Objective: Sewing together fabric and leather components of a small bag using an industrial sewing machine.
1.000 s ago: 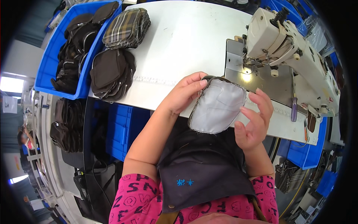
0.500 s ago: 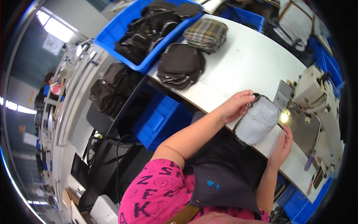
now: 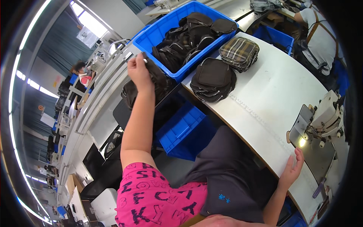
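At the far left my left hand (image 3: 139, 73) is raised with its fingers closed on the upper edge of a black pouch (image 3: 158, 75). That pouch hangs over a heap of black pouches (image 3: 130, 94) beside the blue crate; the fingertips are partly hidden. My right hand (image 3: 292, 170) is at the front edge of the white table, near the sewing machine (image 3: 326, 113), empty and with its fingers stretched. A stack of black pouches (image 3: 213, 78) stands on the table, next to a stack of plaid pouches (image 3: 239, 53).
A large blue crate (image 3: 174, 73) full of black pouches stands beyond the table's left end. Another blue bin (image 3: 183, 130) is below the table. A purple-handled tool (image 3: 319, 188) lies by the machine. A person in white (image 3: 317, 41) sits at the far right.
My left hand has moved from the table's front far to the left, taking the pouch away from my right hand. The view has turned left. My right hand stays near the machine.
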Demonstrator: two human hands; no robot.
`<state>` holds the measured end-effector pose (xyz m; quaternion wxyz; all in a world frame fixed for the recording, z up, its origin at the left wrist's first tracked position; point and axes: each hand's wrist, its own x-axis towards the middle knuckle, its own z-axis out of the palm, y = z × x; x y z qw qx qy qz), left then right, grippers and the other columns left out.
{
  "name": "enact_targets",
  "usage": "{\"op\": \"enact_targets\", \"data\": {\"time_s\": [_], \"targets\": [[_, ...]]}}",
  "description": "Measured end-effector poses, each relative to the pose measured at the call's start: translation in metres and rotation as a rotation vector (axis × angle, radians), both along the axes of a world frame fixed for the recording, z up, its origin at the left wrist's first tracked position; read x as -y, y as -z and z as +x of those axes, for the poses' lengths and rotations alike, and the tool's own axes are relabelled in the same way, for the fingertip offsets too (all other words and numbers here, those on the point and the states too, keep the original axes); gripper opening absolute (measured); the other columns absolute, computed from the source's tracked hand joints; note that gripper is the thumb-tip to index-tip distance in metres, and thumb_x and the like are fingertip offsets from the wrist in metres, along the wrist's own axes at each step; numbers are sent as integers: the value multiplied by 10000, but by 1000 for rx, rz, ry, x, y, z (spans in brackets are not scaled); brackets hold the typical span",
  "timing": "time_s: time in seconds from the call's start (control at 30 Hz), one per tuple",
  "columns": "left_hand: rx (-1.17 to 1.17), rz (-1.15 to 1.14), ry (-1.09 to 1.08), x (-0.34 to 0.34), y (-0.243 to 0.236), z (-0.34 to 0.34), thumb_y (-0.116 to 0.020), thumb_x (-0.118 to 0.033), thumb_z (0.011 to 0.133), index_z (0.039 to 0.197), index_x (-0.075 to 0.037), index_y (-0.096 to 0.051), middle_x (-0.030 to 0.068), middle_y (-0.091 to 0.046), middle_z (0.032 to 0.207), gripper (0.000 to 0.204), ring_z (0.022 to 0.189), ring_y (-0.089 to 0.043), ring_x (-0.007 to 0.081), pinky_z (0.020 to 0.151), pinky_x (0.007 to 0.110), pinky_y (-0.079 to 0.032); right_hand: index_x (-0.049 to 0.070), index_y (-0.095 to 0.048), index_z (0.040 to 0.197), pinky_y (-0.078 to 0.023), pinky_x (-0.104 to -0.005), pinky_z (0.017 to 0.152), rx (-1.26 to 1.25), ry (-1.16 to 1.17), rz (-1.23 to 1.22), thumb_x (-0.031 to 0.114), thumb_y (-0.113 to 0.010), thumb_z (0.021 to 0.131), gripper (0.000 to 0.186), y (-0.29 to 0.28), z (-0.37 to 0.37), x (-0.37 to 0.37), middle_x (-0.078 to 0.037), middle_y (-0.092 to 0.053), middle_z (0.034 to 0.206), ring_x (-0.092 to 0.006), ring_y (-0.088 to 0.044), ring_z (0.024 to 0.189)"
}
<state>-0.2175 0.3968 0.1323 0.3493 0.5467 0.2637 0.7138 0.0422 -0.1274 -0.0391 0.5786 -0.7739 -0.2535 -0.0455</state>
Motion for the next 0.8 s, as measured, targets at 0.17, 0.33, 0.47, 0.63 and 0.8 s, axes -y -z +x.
{"op": "enact_targets", "data": {"time_s": [0.17, 0.33, 0.47, 0.63, 0.8], "targets": [[-662, -66, -669, -79, 2, -66, -750, -496, 894, 912, -24, -635, 40, -659, 776, 486, 676, -618, 138, 651, 329, -493, -22, -608, 1229, -360, -399, 1146, 87, -6, -47, 23, -556, 978, 260, -3, -2, 3, -151, -584, 1372, -282, -526, 1311], [-906, -525, -361, -129, 46, -80, -759, -498, 849, 1189, -73, -666, 92, -731, 932, 552, 937, -738, 250, 783, 371, -553, -8, -622, 1169, -391, -413, 1112, 124, -38, -45, 19, -584, 955, 219, 0, -2, -3, -153, -600, 1317, -292, -544, 1266], [-1086, -199, -774, -97, 49, -11, -734, -413, 884, 1159, -139, -699, 76, -720, 1122, 390, 1109, -656, 294, 913, 432, -510, -1, -632, 1135, -393, -413, 1107, 134, -9, -82, 20, -602, 937, 201, -8, -5, -6, -150, -611, 1285, -299, -553, 1240], [-985, 373, -155, -40, 47, 116, -739, -314, 898, 1091, -103, -720, 108, -705, 1112, 287, 1075, -636, 331, 943, 452, -491, 17, -642, 1085, -409, -417, 1084, 166, -24, -108, 35, -624, 915, 172, -14, -6, -10, -145, -633, 1235, -315, -567, 1207], [-980, 586, 142, 18, 65, 216, -746, -302, 894, 1090, -72, -700, 123, -697, 1141, 305, 1117, -620, 348, 978, 439, -481, 16, -656, 1030, -434, -416, 1040, 165, -32, -126, 47, -638, 908, 127, -20, -7, -12, -141, -654, 1160, -322, -589, 1145]]}}
